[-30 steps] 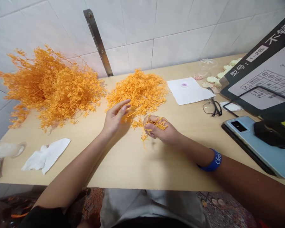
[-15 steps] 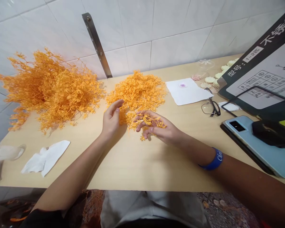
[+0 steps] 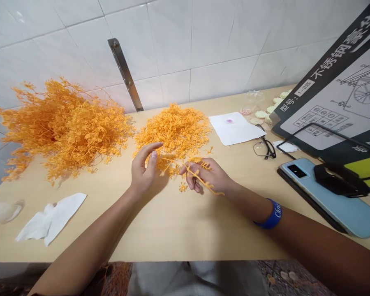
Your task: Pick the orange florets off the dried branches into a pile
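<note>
My right hand (image 3: 208,174) is closed on a thin orange dried-flower sprig (image 3: 200,179), whose stem slants down toward my wrist. More orange bits show behind those fingers. Beside it, my left hand (image 3: 144,168) has its thumb and index finger apart and curved, with nothing seen between them. Between the hands lie loose orange pieces, and one small floret (image 3: 183,187) rests just below my right fingertips. Beyond the hands is a heap of orange florets (image 3: 174,127). A larger bushy bunch of orange dried flowers (image 3: 77,127) stands to the left.
At right are a blue phone (image 3: 345,205) with a black object on it, eyeglasses (image 3: 265,148), white paper (image 3: 236,129) and a large printed box (image 3: 333,94). Crumpled tissue (image 3: 51,218) lies at left. A metal bracket (image 3: 125,74) is fixed to the tiled wall.
The sprig in my right hand has turned: its stem now points down toward the wrist. My left hand stays near the heap. The whole view has shifted slightly.
</note>
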A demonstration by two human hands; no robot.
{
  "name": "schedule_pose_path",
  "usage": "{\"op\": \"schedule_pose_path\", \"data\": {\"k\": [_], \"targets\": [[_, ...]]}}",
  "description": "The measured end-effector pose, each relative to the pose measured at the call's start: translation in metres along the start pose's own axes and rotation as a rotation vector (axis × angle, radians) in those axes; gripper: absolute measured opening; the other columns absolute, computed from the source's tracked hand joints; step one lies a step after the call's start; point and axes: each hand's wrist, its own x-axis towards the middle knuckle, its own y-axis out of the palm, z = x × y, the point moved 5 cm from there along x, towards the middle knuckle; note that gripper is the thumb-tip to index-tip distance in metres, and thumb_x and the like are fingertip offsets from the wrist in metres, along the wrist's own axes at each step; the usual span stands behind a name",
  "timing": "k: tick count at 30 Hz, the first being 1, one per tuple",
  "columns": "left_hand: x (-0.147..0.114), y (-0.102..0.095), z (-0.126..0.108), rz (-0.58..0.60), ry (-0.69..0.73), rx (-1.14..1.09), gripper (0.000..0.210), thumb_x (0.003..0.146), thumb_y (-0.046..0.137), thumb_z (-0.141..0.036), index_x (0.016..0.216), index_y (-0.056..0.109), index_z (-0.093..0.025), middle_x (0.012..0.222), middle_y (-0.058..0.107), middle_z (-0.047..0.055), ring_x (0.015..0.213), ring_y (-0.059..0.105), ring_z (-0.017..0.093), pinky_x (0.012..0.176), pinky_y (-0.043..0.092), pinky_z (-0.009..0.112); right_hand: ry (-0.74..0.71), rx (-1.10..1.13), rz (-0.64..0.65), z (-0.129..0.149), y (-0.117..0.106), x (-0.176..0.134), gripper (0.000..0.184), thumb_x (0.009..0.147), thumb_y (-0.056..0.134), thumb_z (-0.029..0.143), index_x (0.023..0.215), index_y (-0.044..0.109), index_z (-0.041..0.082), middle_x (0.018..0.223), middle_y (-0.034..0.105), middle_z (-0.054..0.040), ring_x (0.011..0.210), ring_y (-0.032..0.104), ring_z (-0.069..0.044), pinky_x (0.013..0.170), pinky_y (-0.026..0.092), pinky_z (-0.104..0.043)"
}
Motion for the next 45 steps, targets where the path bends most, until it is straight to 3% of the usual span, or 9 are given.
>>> {"op": "schedule_pose_path", "data": {"k": [3, 10, 14, 22, 28, 34, 39, 42, 45], "targets": [[0.000, 0.002, 0.000, 0.050, -0.073, -0.128, 0.032, 0.097, 0.050, -0.041, 0.114, 0.068, -0.021, 0.114, 0.070, 0.008, 0.110, 0.064, 0.021, 0.100, 0.050, 0.037, 0.023, -0.117, -0.025, 0.000, -0.003, -0.003, 0.051, 0.087, 0.054, 0.060, 0.075, 0.066, 0.012, 0.041, 0.045, 0.0050, 0.034, 0.038, -0.007, 0.034, 0.030, -0.019], [-0.012, 0.032, -0.013, 0.618, -0.280, -0.324, 0.046, 0.089, 0.058, -0.055, 0.121, 0.069, -0.023, 0.129, 0.065, 0.011, 0.121, 0.060, 0.029, 0.103, 0.048, 0.040, -0.027, -0.311, 0.048, -0.003, 0.006, -0.004, 0.054, 0.083, 0.058, 0.063, 0.058, 0.054, 0.016, 0.047, 0.047, 0.0030, 0.039, 0.040, -0.007, 0.038, 0.032, -0.020], [-0.015, 0.038, -0.018, 0.700, -0.363, -0.385, 0.042, 0.087, 0.063, -0.051, 0.114, 0.073, -0.021, 0.124, 0.068, 0.012, 0.115, 0.064, 0.030, 0.099, 0.051, 0.041, -0.057, -0.402, 0.050, -0.008, 0.011, -0.002, 0.053, 0.085, 0.058, 0.061, 0.057, 0.050, 0.017, 0.050, 0.048, 0.0007, 0.050, 0.050, -0.011, 0.046, 0.039, -0.022], [-0.023, 0.045, -0.010, 0.546, -0.531, -0.600, 0.039, 0.082, 0.068, -0.054, 0.089, 0.076, -0.016, 0.091, 0.075, 0.012, 0.092, 0.071, 0.028, 0.084, 0.056, 0.039, -0.114, -0.514, 0.034, 0.000, 0.014, -0.004, 0.050, 0.091, 0.050, 0.052, 0.054, 0.048, 0.019, 0.047, 0.046, 0.0009, 0.050, 0.047, -0.012, 0.050, 0.038, -0.024], [-0.008, 0.022, 0.010, 0.097, -0.653, -0.706, 0.039, 0.081, 0.068, -0.057, 0.078, 0.062, -0.018, 0.038, 0.037, -0.011, 0.039, 0.051, 0.009, 0.072, 0.059, 0.032, -0.246, -0.485, 0.258, 0.008, 0.031, -0.012, 0.046, 0.094, 0.047, 0.048, 0.059, 0.053, 0.018, 0.053, 0.054, -0.0004, 0.050, 0.048, -0.010, 0.054, 0.039, -0.024], [0.006, 0.007, 0.026, 0.124, -0.514, -0.479, 0.056, 0.080, 0.072, -0.050, 0.124, 0.056, -0.019, 0.093, 0.074, 0.007, 0.077, 0.071, 0.016, 0.078, 0.058, 0.030, -0.058, -0.060, 0.081, -0.002, 0.009, -0.003, 0.037, 0.087, 0.057, 0.051, 0.081, 0.060, 0.015, 0.059, 0.051, 0.0010, 0.050, 0.043, -0.009, 0.049, 0.036, -0.024], [0.005, 0.008, 0.037, 0.148, -0.366, -0.266, 0.068, 0.085, 0.064, -0.053, 0.144, 0.042, -0.029, 0.153, 0.041, 0.013, 0.132, 0.052, 0.028, 0.104, 0.048, 0.043, -0.029, 0.286, 0.168, -0.006, 0.012, 0.000, 0.040, 0.074, 0.065, 0.027, 0.113, 0.058, 0.018, 0.082, 0.063, -0.0041, 0.062, 0.055, -0.013, 0.050, 0.042, -0.025], [0.007, 0.005, 0.028, 0.171, -0.265, -0.071, 0.058, 0.091, 0.055, -0.055, 0.141, 0.049, -0.027, 0.161, 0.026, 0.009, 0.148, 0.025, 0.028, 0.119, 0.028, 0.047, -0.004, 0.362, 0.212, -0.006, 0.015, -0.001, 0.050, 0.071, 0.064, 0.020, 0.120, 0.054, 0.022, 0.092, 0.065, -0.0054, 0.071, 0.059, -0.015, 0.052, 0.046, -0.025], [0.008, 0.003, 0.013, 0.191, -0.185, 0.010, 0.050, 0.095, 0.047, -0.054, 0.133, 0.057, -0.023, 0.158, 0.033, 0.009, 0.149, 0.024, 0.026, 0.121, 0.023, 0.046, 0.042, 0.379, 0.226, -0.006, 0.015, -0.002, 0.050, 0.076, 0.066, 0.026, 0.124, 0.051, 0.022, 0.092, 0.065, -0.0054, 0.072, 0.061, -0.015, 0.056, 0.048, -0.026]]}}
